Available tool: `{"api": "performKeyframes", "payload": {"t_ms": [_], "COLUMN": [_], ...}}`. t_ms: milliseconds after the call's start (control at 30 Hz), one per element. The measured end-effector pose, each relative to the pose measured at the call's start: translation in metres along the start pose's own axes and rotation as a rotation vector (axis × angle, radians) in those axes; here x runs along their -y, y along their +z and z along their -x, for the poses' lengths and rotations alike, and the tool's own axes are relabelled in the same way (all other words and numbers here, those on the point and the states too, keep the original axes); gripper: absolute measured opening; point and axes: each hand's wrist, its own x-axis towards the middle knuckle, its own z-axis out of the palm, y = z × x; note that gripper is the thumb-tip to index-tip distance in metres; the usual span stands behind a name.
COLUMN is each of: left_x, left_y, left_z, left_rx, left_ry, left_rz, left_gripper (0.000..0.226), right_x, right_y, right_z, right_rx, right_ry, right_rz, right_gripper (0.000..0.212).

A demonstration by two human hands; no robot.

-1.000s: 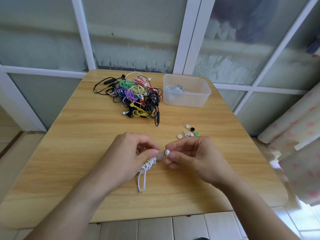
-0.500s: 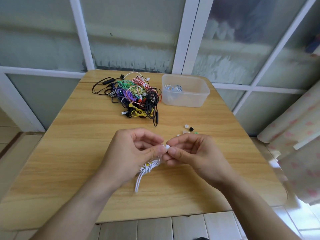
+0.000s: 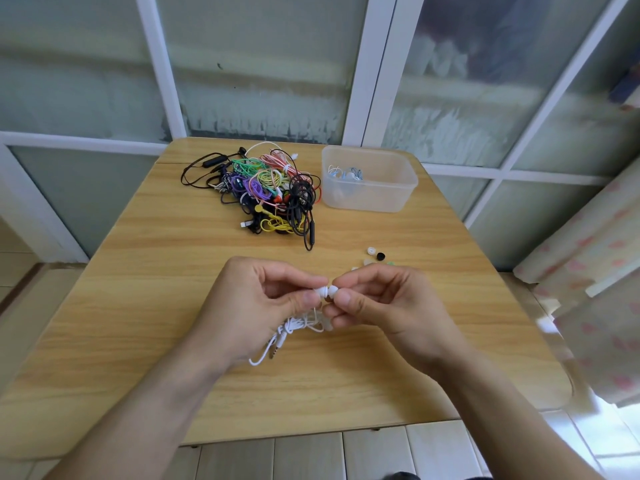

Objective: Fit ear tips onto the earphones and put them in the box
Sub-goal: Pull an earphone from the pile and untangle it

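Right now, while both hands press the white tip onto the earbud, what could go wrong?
1. The white ear tip is pinched only by the right hand fingertips; it may slip and roll off the table.
2. The white cable hangs loose under the left hand and might snag.
3. The spare tips lie just behind the right hand; a knuckle could scatter them.

Looks like a home, a glazed balcony or sunroom corner. A small wood-grain worktop [image 3: 173,306] is pushed up against frosted glass panes [image 3: 263,64] in white frames [image 3: 377,67]. On the right hangs a pale curtain [image 3: 595,271] with pink print. Pale floor tiles [image 3: 374,455] show below. A jumble of coloured earphone cables [image 3: 263,192] and a clear plastic box [image 3: 370,199] look like household stuff, not shop fittings.
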Motion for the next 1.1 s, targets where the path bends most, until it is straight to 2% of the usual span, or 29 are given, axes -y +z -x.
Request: {"api": "performKeyframes", "payload": {"t_ms": [200, 433, 600, 800, 1100], "left_x": [-0.0017, -0.0013, -0.0002, -0.0023, -0.0006], "left_y": [-0.0015, 0.0018, -0.0001, -0.001, 0.0001], "left_z": [0.0006, 0.0014, 0.0006, 0.0016, 0.0002], "left_rx": [-0.011, -0.015, -0.017, -0.012, -0.004], "left_ry": [-0.017, -0.057, -0.058, -0.07, -0.052], "left_rz": [0.029, 0.101, 0.018, 0.03, -0.01], "left_gripper": [0.019, 0.018, 0.019, 0.018, 0.024], "right_x": [-0.0002, 0.0032, 0.0032, 0.0043, 0.0044], "right_y": [0.0037, 0.0041, 0.0036, 0.0021, 0.0025], "right_z": [0.0002, 0.0014, 0.0016, 0.0018, 0.0025], "right_rx": [0.01, 0.038, 0.05, 0.119, 0.073], "right_ry": [0.055, 0.057, 0.056, 0.077, 0.105], "right_rz": [-0.078, -0.009, -0.001, -0.025, -0.006], "right_gripper": [0.018, 0.022, 0.02, 0.02, 0.014]}}
